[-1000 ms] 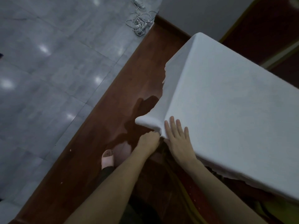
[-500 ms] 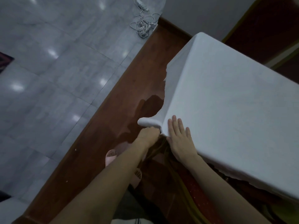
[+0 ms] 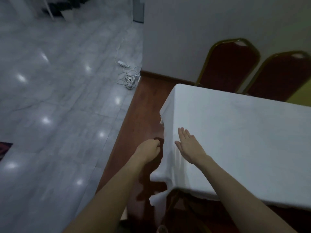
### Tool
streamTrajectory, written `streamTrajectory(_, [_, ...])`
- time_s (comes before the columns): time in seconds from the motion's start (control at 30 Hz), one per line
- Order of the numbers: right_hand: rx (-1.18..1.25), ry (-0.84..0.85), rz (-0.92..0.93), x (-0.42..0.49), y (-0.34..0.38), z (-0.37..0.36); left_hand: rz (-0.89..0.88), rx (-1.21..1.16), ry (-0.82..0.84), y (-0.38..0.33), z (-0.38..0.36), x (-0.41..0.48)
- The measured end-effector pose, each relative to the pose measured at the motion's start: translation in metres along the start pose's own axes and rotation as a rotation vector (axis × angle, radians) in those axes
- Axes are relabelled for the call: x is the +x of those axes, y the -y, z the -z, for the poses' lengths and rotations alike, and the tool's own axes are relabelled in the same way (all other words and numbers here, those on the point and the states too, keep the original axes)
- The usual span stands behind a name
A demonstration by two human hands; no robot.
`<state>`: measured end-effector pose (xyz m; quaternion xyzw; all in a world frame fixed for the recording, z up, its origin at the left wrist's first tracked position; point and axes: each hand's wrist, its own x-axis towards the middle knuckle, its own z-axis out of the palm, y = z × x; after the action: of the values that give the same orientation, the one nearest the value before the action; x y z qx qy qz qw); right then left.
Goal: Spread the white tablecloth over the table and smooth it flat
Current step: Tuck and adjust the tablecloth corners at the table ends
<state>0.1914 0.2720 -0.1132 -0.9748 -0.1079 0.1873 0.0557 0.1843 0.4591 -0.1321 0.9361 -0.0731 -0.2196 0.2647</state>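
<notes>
The white tablecloth [image 3: 244,140] covers the table top and drapes over its left side and near edge. Its near left corner [image 3: 155,176] hangs loose in folds below the table edge. My right hand [image 3: 190,147] lies flat, palm down and fingers straight, on the cloth close to the table's left edge. My left hand [image 3: 149,148] hovers beside the draped side, a little left of it, with fingers curled in; nothing shows in its grip and a dark gap separates it from the cloth.
Two red chairs with gold frames [image 3: 230,64] [image 3: 282,76] stand behind the table against a white wall. A white power strip with tangled cables [image 3: 127,76] lies on the grey tiled floor. A brown wooden floor strip [image 3: 143,115] runs along the table's left side.
My left hand has let go of the cloth corner, which now hangs down. My right hand has slid farther along the left edge. The view has tilted up, showing the chairs.
</notes>
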Motion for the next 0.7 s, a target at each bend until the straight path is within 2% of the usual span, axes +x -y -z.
streamTrajectory(0.33, [0.016,-0.110,-0.186,0.064,0.020,0.035,-0.199,-0.004,-0.179,0.012,0.060,0.088])
streamTrajectory(0.53, [0.026,-0.092,-0.250,0.114,-0.003,0.039,-0.248,0.048,-0.024,0.005,0.070,0.158])
streamTrajectory(0.7, [0.036,-0.063,-0.267,0.156,-0.026,0.058,-0.235,0.073,-0.001,-0.005,0.093,0.215])
